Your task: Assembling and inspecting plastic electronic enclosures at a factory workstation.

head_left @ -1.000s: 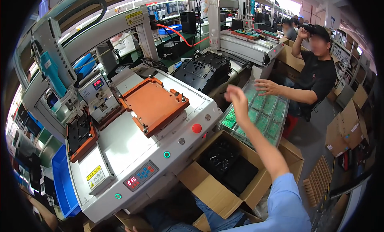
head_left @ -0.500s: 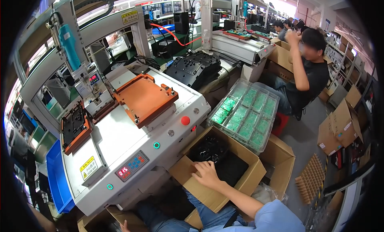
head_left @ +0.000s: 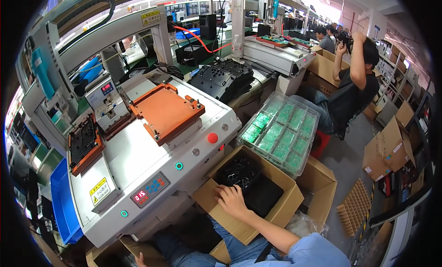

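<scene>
My right hand [head_left: 231, 201] rests at the near left edge of an open cardboard box [head_left: 287, 207], its fingers spread and nothing visible in them. Inside that box lie small black parts [head_left: 239, 171] and a stack of flat black pieces [head_left: 263, 196]. Only a bit of my left hand [head_left: 140, 259] shows at the lower edge, beside another cardboard box [head_left: 103, 257]; most of its fingers are hidden. In front of me stands a white screw-driving machine [head_left: 172, 179] with an orange fixture plate [head_left: 165, 111] holding no part, and a second fixture with a black part [head_left: 84, 140].
A clear tray of green circuit boards [head_left: 280, 138] sits beyond the box. Black fixtures [head_left: 223, 78] are stacked behind the machine. A blue bin [head_left: 64, 207] stands at its left. To the right a co-worker [head_left: 352, 87] sits near cartons [head_left: 389, 147] and a cardboard divider [head_left: 354, 207].
The machine's teal screwdriver has travelled left, away from the screw feeder. My right hand has shifted only slightly on the box. The co-worker now has both hands raised, with something black by the head.
</scene>
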`<state>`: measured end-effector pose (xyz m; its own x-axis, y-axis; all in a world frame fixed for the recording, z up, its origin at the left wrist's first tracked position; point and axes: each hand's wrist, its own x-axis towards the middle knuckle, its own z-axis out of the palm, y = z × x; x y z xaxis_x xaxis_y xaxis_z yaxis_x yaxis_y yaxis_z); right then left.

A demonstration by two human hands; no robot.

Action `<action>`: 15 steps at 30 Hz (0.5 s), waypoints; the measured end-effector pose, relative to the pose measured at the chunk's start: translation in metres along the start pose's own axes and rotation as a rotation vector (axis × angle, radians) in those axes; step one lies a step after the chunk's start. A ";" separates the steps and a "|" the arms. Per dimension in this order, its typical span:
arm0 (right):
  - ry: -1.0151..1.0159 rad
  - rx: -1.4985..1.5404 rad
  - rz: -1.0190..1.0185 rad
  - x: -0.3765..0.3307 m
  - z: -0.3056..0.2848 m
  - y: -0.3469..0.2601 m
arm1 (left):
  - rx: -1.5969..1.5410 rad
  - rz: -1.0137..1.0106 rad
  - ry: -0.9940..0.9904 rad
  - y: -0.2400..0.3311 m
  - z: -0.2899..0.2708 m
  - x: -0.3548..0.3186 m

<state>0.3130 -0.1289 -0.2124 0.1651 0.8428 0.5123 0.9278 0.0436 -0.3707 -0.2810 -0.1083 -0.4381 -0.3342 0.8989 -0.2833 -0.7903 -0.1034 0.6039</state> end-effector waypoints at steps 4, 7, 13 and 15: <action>-0.002 0.000 0.003 0.001 -0.002 -0.002 | 0.094 -0.016 -0.019 -0.003 0.000 -0.003; 0.004 -0.007 0.000 0.001 0.000 0.000 | 0.168 -0.028 -0.035 -0.004 0.005 -0.005; 0.020 -0.014 -0.007 0.003 0.002 -0.001 | 0.315 -0.047 -0.068 -0.007 0.025 -0.010; 0.024 -0.015 -0.007 0.002 0.003 0.000 | 0.365 -0.054 -0.082 -0.008 0.035 -0.011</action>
<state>0.3123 -0.1255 -0.2133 0.1664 0.8295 0.5332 0.9336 0.0414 -0.3558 -0.2530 -0.1024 -0.4143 -0.2431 0.9314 -0.2710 -0.5655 0.0909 0.8197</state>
